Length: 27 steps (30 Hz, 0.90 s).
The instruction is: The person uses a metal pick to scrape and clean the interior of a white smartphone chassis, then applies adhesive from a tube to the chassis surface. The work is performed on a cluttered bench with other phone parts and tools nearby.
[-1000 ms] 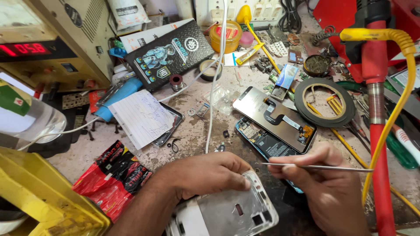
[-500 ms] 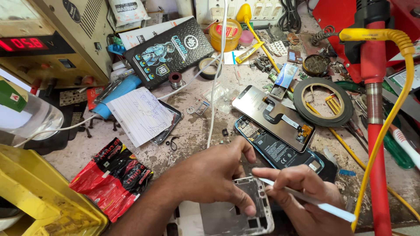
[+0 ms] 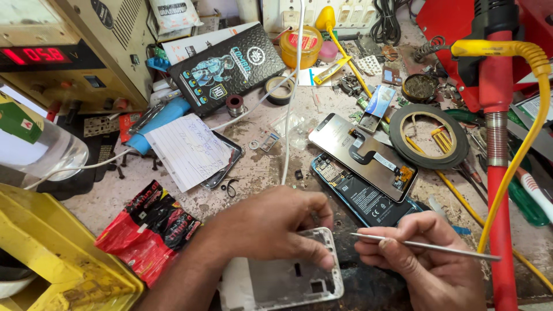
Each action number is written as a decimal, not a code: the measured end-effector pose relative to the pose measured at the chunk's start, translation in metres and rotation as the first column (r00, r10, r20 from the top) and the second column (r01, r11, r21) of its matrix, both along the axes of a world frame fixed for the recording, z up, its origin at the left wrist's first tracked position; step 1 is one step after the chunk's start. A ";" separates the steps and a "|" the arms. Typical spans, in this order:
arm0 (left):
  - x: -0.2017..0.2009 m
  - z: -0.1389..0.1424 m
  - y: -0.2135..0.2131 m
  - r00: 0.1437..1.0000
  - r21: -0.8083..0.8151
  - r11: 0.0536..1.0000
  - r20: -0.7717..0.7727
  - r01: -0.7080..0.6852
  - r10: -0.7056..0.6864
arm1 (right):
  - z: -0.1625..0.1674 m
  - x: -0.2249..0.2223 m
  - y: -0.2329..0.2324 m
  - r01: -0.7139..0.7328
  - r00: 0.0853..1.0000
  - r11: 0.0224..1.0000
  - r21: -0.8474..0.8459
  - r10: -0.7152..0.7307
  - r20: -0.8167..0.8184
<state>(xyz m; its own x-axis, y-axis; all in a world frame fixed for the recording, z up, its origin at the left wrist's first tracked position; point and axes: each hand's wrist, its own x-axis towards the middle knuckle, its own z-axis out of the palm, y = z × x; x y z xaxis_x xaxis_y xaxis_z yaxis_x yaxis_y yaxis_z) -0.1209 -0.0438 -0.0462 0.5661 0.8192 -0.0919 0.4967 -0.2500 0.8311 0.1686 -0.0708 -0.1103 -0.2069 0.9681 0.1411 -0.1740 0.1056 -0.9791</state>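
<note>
**Phone frame pinned at bottom centre, metal probe in the other hand**

The left hand (image 3: 276,227) lay palm-down at lower centre of the frame, fingers curled over the top edge of a white, thin-walled rectangular plastic phone frame (image 3: 282,282), thumb pressing its upper right corner. Grasping it, not clenched.

The right hand (image 3: 426,259), lower right, pinched a slim silver metal probe (image 3: 426,246) between thumb and fingers; the tip pointed left, just beside the frame's right edge. Contact with the frame could not be told.

Handling, my read: the frame looked light, stiff along its rim but flexible across the open middle, with cutouts that weaken it. Best held by the long edges or corners, not the flat panel. Likely smooth and a bit slippery. The probe looked rigid, thin, easy to slip off a hard edge.

Around it, centre right: a black opened phone body with exposed battery (image 3: 363,198), and a grey screen panel with a flex ribbon (image 3: 362,154) lying over its upper end. A black ring of tape (image 3: 429,135) sat to the upper right. A lined white paper note (image 3: 187,150) rested on a dark phone at left centre. A red crinkled foil pouch (image 3: 150,227) lay lower left. The worn, gritty grey worktop (image 3: 253,173) was scattered with small screws.
</note>
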 end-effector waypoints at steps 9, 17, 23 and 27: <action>0.019 -0.008 0.006 0.976 0.067 0.997 0.217 -0.047 0.031 | 0.009 -0.021 0.007 0.180 0.965 0.980 -0.081 -0.160 0.207; 0.014 -0.004 0.011 0.968 -0.065 0.987 0.197 -0.144 0.154 | 0.027 -0.004 0.007 0.120 0.987 0.962 0.244 -0.143 0.078; 0.021 -0.009 0.009 0.976 -0.024 0.981 0.102 -0.191 0.193 | 0.012 -0.015 -0.006 0.168 0.957 0.985 0.040 -0.173 0.234; 0.016 -0.003 0.004 0.942 0.026 0.995 0.326 -0.095 0.081 | 0.005 -0.028 -0.008 -0.005 0.914 0.994 0.108 -0.039 0.403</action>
